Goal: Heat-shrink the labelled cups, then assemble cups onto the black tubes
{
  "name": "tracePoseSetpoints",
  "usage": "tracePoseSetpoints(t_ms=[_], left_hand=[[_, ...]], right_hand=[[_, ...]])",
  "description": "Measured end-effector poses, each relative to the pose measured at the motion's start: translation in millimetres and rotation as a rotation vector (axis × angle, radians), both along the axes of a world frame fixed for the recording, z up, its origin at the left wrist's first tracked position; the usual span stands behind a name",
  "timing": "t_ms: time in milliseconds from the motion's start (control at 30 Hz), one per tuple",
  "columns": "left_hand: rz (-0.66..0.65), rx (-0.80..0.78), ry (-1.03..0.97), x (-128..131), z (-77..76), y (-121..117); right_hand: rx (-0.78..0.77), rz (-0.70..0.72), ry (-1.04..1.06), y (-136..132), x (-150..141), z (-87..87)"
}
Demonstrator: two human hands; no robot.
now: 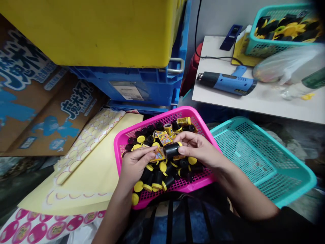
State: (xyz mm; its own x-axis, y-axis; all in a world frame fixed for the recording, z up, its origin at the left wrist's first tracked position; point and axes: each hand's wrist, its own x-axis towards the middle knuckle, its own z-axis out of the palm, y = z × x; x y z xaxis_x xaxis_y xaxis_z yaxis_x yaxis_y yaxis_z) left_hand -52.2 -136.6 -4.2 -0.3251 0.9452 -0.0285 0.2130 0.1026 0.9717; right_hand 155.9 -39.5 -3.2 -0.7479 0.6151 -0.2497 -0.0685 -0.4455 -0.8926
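Note:
My right hand (196, 149) grips a small black cylinder (171, 149) over the pink basket (119, 142). My left hand (135, 164) pinches a yellow printed label (157, 156) against the cylinder's side. The basket rests on my lap and holds several black cylinders with yellow caps (152, 179). A few at the back wear printed labels (183, 121).
A teal basket (286, 176) sits to the right. Yellow sticker sheets (96, 162) lie to the left, pink sticker sheets (30, 227) below them. Blue crates (142, 84) and a yellow bin (101, 30) stand behind. A blue heat gun (225, 81) lies on the white table.

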Motion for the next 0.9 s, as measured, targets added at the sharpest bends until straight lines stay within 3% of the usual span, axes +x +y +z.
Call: tracePoseSetpoints(t_ms=[300,400,567,767,900], left_hand=[[-0.115,-0.066,-0.054,0,4.5,4],[-0.122,-0.074,-0.073,0,7.0,5],[-0.092,-0.059,-0.092,-1,2.0,4],[0.002,-0.11,-0.166,-1,-11.0,2],[-0.027,-0.112,-0.155,-1,-7.9,3]], right_hand=[[0.088,0.045,-0.111,0,2,0.4],[0.039,0.02,-0.113,0,1,-2.0],[-0.012,-0.065,-0.126,-1,-1,-5.8],[0.0,-0.037,-0.11,-4,-2,-8.1],[-0.001,-0.02,-0.128,-4,-2,-9.1]])
